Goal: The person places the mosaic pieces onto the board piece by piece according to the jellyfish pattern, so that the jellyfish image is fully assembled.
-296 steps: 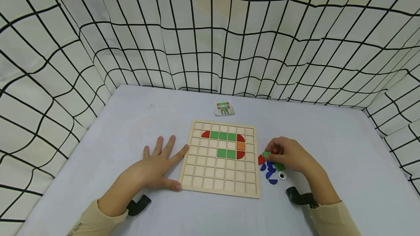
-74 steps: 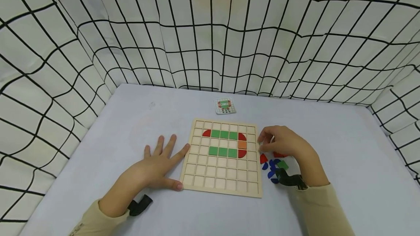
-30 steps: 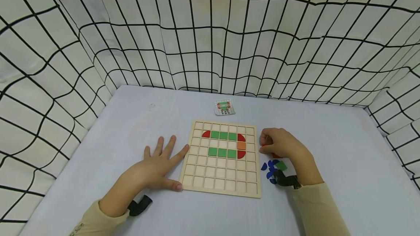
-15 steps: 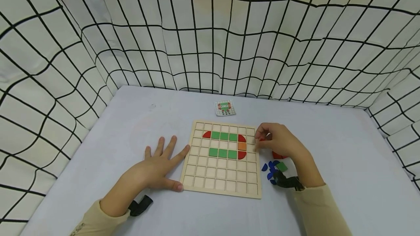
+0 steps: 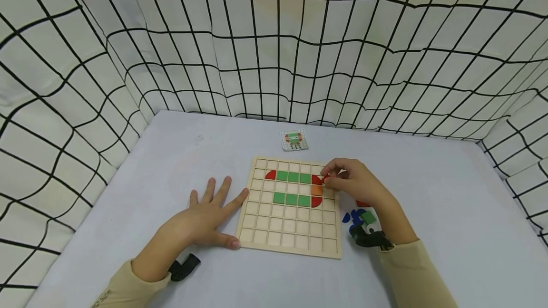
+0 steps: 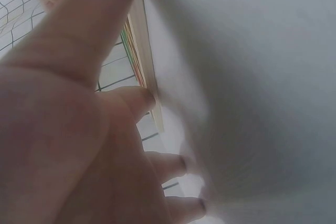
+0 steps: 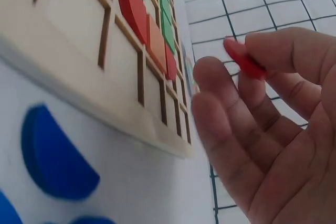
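Observation:
My left hand [image 5: 205, 220] lies flat with fingers spread, its index fingertip and thumb at the left edge of the wooden grid board [image 5: 278, 236]. In the left wrist view, the palm [image 6: 58, 129] and fingers stand beside the board's rim [image 6: 144, 51]. My right hand [image 5: 355, 179] is over the board's right columns and pinches a small red piece [image 7: 245, 60] between thumb and fingers. Set in the board are a row of green squares [image 5: 293, 176] with red rounded corner pieces at its ends, an orange square [image 5: 316, 190], a lower red corner piece [image 5: 316, 201] and a lower green row [image 5: 291, 199].
Right of the board lie blue half-round pieces [image 7: 60, 156], a green square [image 5: 367, 217], a red piece [image 5: 362, 203] and a white eye disc [image 5: 375, 226], partly hidden by the wrist. A pattern card [image 5: 294, 140] lies behind the board. Black netting [image 5: 278, 37] surrounds the table.
My right hand has picked up a red piece and carried it left over the board. Earlier, a third green square joined the lower row. My left hand has stayed put.

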The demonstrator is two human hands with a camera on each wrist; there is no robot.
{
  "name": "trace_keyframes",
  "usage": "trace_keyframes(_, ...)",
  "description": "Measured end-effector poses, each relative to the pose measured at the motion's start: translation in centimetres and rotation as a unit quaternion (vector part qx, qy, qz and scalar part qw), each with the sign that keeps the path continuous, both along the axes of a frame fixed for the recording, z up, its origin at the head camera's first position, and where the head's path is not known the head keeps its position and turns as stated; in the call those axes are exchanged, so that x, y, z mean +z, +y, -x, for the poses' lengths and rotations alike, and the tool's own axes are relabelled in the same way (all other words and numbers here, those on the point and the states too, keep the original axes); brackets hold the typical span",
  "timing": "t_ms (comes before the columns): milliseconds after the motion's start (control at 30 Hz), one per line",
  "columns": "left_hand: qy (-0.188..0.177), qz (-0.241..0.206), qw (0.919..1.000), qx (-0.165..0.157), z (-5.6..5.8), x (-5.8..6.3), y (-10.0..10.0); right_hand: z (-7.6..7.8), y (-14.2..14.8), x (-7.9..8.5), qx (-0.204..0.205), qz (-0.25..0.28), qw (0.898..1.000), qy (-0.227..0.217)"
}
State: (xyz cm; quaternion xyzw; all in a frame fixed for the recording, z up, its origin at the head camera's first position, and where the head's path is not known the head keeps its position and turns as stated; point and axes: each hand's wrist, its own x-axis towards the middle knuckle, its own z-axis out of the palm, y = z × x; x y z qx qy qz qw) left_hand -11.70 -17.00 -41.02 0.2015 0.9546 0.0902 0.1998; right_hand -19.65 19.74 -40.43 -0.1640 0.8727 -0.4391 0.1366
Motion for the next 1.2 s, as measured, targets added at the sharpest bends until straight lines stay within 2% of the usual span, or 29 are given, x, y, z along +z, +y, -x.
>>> trace_keyframes(200,0.000,0.002,1.0000,-0.001,-0.2,0.0,-0.3,0.0,-1.4,-0.2,0.022,0.036,0.999,-0.005)
trace_keyframes(367,-0.001,0.011,0.9999,-0.003,0.0,-0.1,-0.1,0.0,-2.2,-0.3,0.037,0.072,0.996,-0.036)
trace_keyframes(567,-0.005,0.013,0.9999,-0.001,0.0,0.1,-0.1,0.2,-3.6,-0.4,0.033,0.094,0.992,-0.076)
trace_keyframes(833,-0.006,0.009,0.9999,-0.002,-0.1,0.1,-0.2,0.4,-5.5,-0.4,0.028,0.163,0.972,-0.167)
trace_keyframes(967,-0.006,0.010,0.9999,-0.001,0.0,0.0,-0.2,0.4,-6.4,-0.4,0.027,0.164,0.970,-0.177)
trace_keyframes(1200,-0.005,0.008,1.0000,-0.002,0.0,-0.1,-0.2,0.3,-7.6,-0.5,0.041,0.164,0.971,-0.169)
